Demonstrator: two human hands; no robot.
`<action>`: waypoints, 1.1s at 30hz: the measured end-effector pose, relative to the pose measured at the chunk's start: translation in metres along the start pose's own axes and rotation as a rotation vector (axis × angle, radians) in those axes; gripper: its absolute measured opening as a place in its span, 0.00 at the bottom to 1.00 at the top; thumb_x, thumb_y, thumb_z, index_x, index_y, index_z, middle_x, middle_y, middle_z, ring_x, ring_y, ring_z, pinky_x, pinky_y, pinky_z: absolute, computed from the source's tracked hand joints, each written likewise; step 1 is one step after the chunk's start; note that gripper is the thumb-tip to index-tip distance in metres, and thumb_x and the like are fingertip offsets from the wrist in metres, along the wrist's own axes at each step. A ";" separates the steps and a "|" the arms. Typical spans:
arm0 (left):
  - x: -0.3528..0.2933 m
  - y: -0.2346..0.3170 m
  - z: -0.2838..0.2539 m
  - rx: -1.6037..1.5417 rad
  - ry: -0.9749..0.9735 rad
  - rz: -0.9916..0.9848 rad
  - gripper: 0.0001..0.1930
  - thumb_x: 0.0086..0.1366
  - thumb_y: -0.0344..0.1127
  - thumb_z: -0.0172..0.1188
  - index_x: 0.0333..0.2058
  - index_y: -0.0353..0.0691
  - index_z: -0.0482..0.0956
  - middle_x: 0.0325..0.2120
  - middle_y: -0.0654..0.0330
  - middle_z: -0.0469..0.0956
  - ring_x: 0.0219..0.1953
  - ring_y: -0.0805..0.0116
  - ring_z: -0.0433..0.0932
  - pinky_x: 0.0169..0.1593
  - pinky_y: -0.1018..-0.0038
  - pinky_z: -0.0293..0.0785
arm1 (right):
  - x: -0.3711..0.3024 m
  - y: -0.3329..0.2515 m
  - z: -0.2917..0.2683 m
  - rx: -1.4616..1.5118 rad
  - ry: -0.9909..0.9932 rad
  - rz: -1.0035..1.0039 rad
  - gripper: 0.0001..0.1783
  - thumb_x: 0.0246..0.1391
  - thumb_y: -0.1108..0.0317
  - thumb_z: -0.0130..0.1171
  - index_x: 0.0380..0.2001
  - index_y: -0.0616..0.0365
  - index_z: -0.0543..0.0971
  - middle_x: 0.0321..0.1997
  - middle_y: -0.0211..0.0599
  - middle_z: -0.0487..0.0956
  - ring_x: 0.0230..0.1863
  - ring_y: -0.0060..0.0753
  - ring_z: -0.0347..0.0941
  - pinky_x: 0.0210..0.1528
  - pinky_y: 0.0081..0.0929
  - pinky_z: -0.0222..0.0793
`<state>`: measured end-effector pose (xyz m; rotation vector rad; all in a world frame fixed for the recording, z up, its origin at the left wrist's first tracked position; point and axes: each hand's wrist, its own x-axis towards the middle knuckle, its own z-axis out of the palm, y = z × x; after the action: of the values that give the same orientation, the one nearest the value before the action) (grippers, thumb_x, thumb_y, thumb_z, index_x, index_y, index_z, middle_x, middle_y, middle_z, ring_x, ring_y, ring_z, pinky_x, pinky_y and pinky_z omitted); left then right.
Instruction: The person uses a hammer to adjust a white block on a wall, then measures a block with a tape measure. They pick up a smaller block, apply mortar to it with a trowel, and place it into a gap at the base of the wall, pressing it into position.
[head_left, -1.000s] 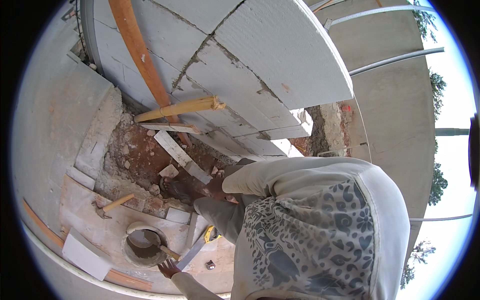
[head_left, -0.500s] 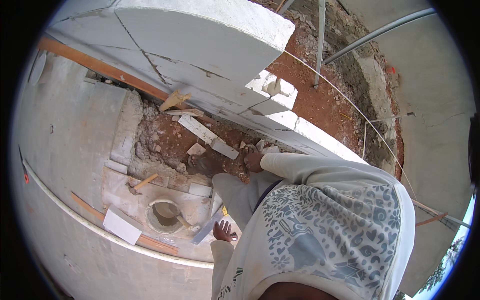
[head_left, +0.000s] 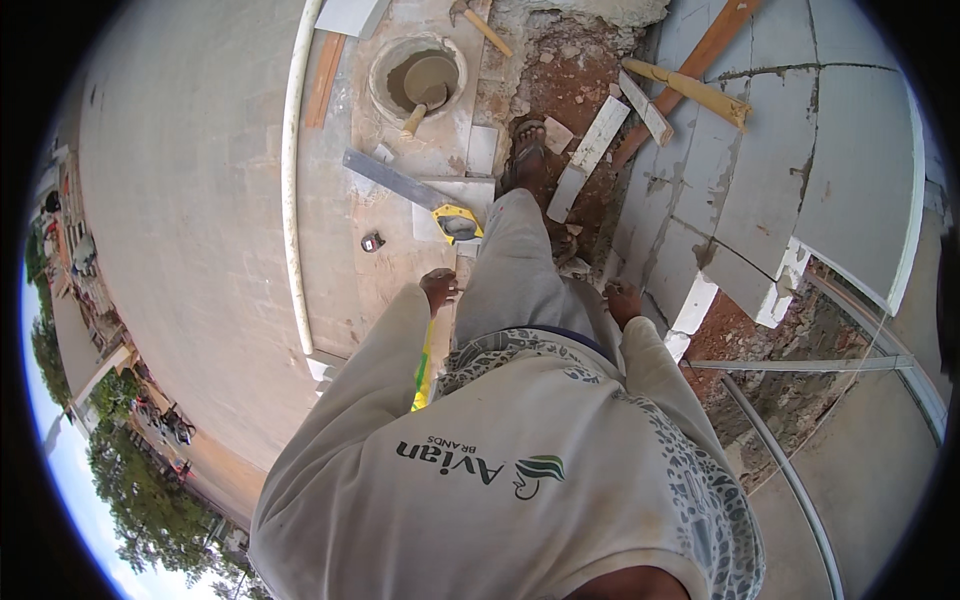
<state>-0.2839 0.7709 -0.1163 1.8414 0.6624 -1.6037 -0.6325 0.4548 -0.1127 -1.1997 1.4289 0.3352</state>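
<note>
1. held in the left hand [head_left: 438, 290], fingers closed, is a yellow-green level [head_left: 424, 365], hanging by the thigh at frame centre; the right hand [head_left: 622, 300] is empty, fingers loosely curled.
2. level is judged stiff, light, smooth; best gripped mid-length.
3. open slab [head_left: 200, 200] lies left; tile edges [head_left: 700, 200] and rubble [head_left: 575, 90] crowd the upper right.

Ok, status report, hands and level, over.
Left hand gripping the yellow level at the hip. Right hand empty, hanging by the thigh. Loose tile strips and rubble around the sandalled foot.
</note>
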 end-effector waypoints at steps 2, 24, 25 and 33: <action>0.009 -0.042 0.002 -0.063 0.000 -0.062 0.15 0.72 0.45 0.56 0.55 0.54 0.75 0.46 0.61 0.81 0.44 0.62 0.81 0.47 0.59 0.77 | 0.000 -0.009 -0.013 -0.092 -0.086 0.013 0.20 0.63 0.62 0.56 0.56 0.58 0.77 0.39 0.38 0.83 0.33 0.32 0.81 0.34 0.30 0.78; 0.052 -0.298 0.036 0.782 -0.344 0.445 0.17 0.71 0.34 0.49 0.54 0.37 0.78 0.54 0.51 0.78 0.56 0.56 0.79 0.54 0.61 0.79 | 0.034 -0.133 -0.013 -0.194 -0.097 -0.027 0.17 0.68 0.61 0.54 0.55 0.54 0.77 0.47 0.40 0.83 0.39 0.36 0.82 0.39 0.34 0.79; 0.056 -0.302 0.034 0.622 -0.328 0.332 0.17 0.71 0.35 0.50 0.54 0.38 0.78 0.54 0.52 0.78 0.56 0.56 0.79 0.55 0.61 0.79 | 0.033 -0.131 -0.012 -0.178 -0.093 -0.027 0.17 0.68 0.61 0.54 0.55 0.54 0.77 0.47 0.41 0.82 0.39 0.36 0.82 0.39 0.35 0.79; 0.096 -0.240 -0.065 -0.077 0.183 0.019 0.18 0.70 0.44 0.60 0.55 0.49 0.77 0.40 0.58 0.82 0.37 0.59 0.82 0.40 0.56 0.80 | 0.018 -0.090 0.019 0.010 -0.120 -0.104 0.15 0.68 0.62 0.54 0.53 0.55 0.77 0.44 0.39 0.82 0.38 0.34 0.81 0.39 0.34 0.79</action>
<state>-0.3958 0.9826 -0.2334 1.9465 0.7732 -1.3883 -0.5461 0.4226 -0.0952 -1.2202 1.2588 0.3220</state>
